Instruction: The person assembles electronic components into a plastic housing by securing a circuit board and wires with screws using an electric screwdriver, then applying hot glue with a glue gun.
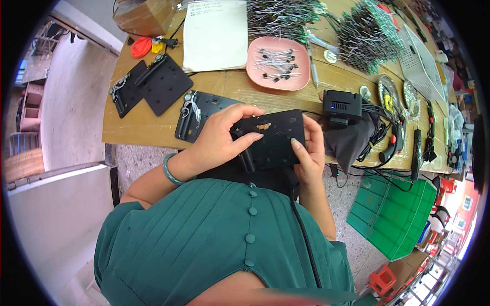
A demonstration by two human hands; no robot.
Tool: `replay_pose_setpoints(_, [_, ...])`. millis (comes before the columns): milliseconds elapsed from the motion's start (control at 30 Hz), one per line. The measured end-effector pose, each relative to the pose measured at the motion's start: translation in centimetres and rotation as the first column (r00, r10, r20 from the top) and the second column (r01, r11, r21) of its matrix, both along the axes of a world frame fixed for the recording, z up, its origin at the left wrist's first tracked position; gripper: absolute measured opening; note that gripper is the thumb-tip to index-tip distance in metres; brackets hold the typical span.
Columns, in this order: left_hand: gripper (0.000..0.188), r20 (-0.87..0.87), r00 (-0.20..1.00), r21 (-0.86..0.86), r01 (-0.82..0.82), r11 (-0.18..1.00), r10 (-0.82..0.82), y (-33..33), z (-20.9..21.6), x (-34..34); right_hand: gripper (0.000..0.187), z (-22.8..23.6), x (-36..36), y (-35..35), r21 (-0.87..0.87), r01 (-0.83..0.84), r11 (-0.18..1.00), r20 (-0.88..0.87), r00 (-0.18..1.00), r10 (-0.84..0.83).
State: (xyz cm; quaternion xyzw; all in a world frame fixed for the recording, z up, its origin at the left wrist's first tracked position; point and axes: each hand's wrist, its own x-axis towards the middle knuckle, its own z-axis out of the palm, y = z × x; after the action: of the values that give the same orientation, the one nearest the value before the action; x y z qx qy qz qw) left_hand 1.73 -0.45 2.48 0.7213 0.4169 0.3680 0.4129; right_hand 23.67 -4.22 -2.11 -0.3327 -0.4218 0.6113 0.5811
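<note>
One black rectangular plate (278, 145) is held up at the near side of the table (214, 81), the left hand (219, 133) gripping its left end, the right hand (312, 155) clasping its right edge. Even thumb pressure should, I'd judge, stop it twisting. Beyond, I count three similar plates (168, 89), one pink dish (302, 81), one green crate (390, 209).

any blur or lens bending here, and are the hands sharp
Head view: straight edges bend toward the dark rim; head view: a smeared patch blurs the bottom edge; head view: fingers, black plate and pink dish look fairly crisp.
</note>
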Motion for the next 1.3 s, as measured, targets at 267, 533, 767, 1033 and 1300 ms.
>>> replay_pose_setpoints(267, [0.033, -0.013, 1.000, 0.005, 0.005, 1.000, -0.005, 0.0, 0.2, 0.0, 0.046, -0.6, 0.6, -0.3, 0.005, -0.065, 0.998, 0.078, 0.995, 0.064])
replay_pose_setpoints(533, [0.027, -0.032, 0.999, 0.132, -0.004, 0.991, 0.008, 0.1, 0.2, 0.4, 0.043, -0.5, 1.0, -0.1, -0.025, -0.137, 0.990, 0.062, 0.988, 0.138])
replay_pose_setpoints(767, [0.027, -0.027, 0.999, 0.141, -0.024, 0.990, 0.028, -0.2, 0.6, 0.7, 0.042, -0.9, 1.1, -0.2, 0.041, -0.142, 0.989, 0.051, 0.989, 0.140])
replay_pose_setpoints(1033, [0.025, 0.137, 0.970, -0.005, -0.200, 0.980, 0.199, 0.0, 0.3, -1.7, 0.049, 5.0, 5.5, 1.3, 0.792, 0.196, 0.578, 0.532, 0.242, -0.811])
replay_pose_setpoints(1300, [0.027, 0.179, 0.958, -0.038, -0.221, 0.975, 0.224, 0.1, 1.4, -1.6, 0.062, 4.2, 6.4, 1.6, 0.668, 0.075, 0.740, 0.737, 0.070, -0.673])
